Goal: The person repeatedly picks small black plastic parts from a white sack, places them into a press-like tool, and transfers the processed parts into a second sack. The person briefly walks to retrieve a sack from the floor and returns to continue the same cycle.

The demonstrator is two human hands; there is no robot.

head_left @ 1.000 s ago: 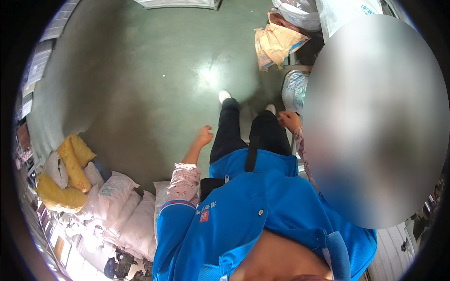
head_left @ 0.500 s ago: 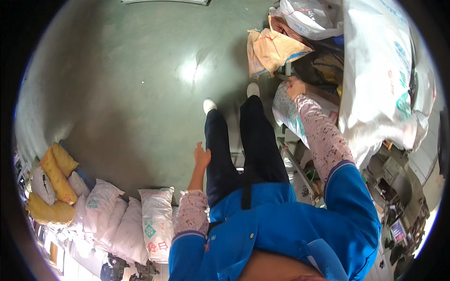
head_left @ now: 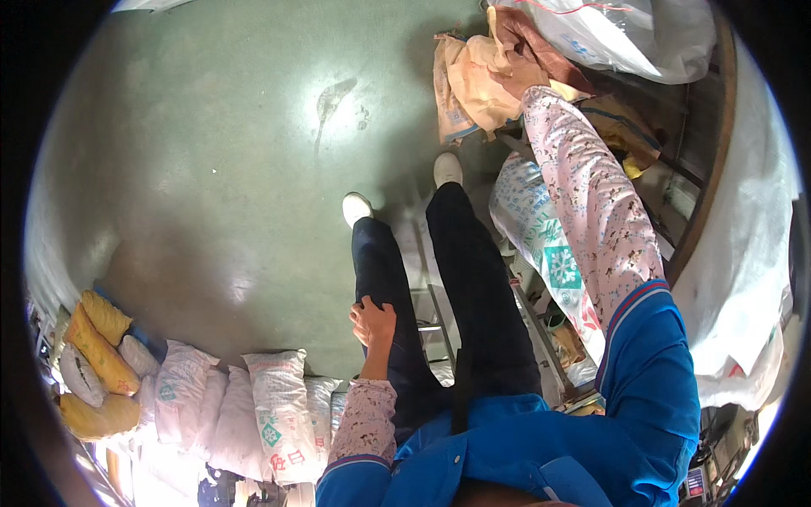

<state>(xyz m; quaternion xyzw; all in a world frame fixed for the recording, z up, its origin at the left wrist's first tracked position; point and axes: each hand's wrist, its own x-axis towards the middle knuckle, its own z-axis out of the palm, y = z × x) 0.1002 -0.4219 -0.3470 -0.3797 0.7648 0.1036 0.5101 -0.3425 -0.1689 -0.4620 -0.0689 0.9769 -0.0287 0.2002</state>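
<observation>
My right hand reaches far forward to a crumpled tan sack and touches its upper side. Its fingers blend into the sack's colour, so their grip is hard to make out. A brown sack lies folded against the tan one, just beyond the hand. Under my right forearm, a filled white sack with green and red print lies along the rack. My left hand is empty, its fingers loosely bent and apart, in front of my left thigh.
Several filled white sacks stand in a row at lower left, beside yellow sacks. A metal frame runs by my right leg. White plastic sheeting hangs over the rack at right, and a clear plastic bag lies at far right.
My right hand has moved forward from the rack by the white sack to the tan sack. My left hand has shifted inward over my thigh. The view has moved slightly.
</observation>
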